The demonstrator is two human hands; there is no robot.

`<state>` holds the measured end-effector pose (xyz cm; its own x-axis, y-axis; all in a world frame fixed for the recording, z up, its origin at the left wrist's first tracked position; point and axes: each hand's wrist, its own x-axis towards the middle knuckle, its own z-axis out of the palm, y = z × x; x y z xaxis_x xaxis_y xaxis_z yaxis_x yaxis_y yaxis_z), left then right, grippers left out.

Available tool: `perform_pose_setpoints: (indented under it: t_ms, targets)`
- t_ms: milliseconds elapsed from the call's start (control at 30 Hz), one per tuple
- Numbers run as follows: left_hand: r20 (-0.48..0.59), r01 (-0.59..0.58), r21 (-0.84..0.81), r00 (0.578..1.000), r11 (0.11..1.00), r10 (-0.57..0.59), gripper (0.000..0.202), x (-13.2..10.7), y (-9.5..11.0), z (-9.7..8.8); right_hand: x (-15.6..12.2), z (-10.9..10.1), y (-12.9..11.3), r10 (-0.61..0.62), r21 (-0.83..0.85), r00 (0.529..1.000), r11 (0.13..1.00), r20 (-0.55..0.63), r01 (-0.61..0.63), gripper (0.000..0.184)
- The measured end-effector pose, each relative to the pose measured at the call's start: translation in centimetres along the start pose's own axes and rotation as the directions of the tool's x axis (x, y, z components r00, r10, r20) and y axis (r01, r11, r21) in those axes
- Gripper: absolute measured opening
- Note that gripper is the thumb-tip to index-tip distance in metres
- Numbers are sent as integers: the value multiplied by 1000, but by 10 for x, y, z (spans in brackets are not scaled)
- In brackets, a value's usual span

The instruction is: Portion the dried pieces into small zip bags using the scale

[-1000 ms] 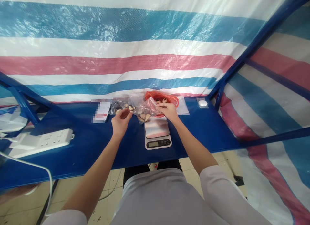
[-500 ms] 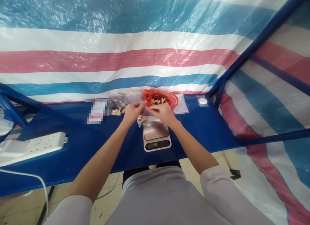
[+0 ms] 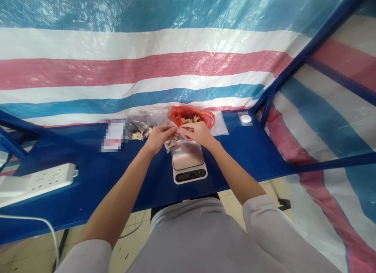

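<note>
My left hand (image 3: 160,139) and my right hand (image 3: 199,132) meet above a digital kitchen scale (image 3: 188,163), pinching a transparent plastic bag (image 3: 171,144) between them. Pale tan dried pieces sit in its lower corner, just above the scale's steel plate. Behind my right fingers lies a red plastic bag (image 3: 189,115) holding similar pieces. Left of my left hand, a transparent bag of pieces (image 3: 138,129) lies on the table. What the pieces are, I cannot tell.
A blurred card (image 3: 111,136) lies on the blue table (image 3: 88,179). A flat plastic sleeve (image 3: 220,124) and a small white disc in a packet (image 3: 245,118) sit at the back. A white power strip (image 3: 38,181) lies at left. Striped tarpaulin (image 3: 147,69) hangs behind.
My left hand has moved right and now meets my right hand at the transparent bag. The bag has drawn closer to my hands, and the view has tilted slightly downward.
</note>
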<state>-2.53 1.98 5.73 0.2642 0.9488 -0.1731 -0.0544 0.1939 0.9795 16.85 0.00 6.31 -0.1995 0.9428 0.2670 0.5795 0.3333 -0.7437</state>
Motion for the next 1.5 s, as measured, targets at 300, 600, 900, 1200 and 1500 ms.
perform_pose_setpoints:
  t_ms: [300, 600, 900, 1200, 1500]
  targets:
    - [-47, -22, -6, 999, 1000, 21, 50, 8, -7, 5, 6, -3, 3, -80, -63, 994, 994, 72, 84, 15]
    - [1, -20, 56, 1000, 998, 20, 49, 8, -7, 3, 11, -1, 14, 31, 106, 994, 993, 106, -42, 17]
    - [36, -85, 169, 996, 982, 80, 31, 5, -2, 7, 11, 8, 24, 81, 205, 995, 974, 67, -93, 15]
    - [-64, -124, 325, 986, 938, 152, 20, 4, -7, -2, 8, 5, 22, 131, 70, 986, 990, -103, -124, 18]
    - [-20, -122, 468, 989, 875, 148, 33, 0, 7, 5, 9, 7, 18, 29, -61, 997, 998, -73, -33, 16]
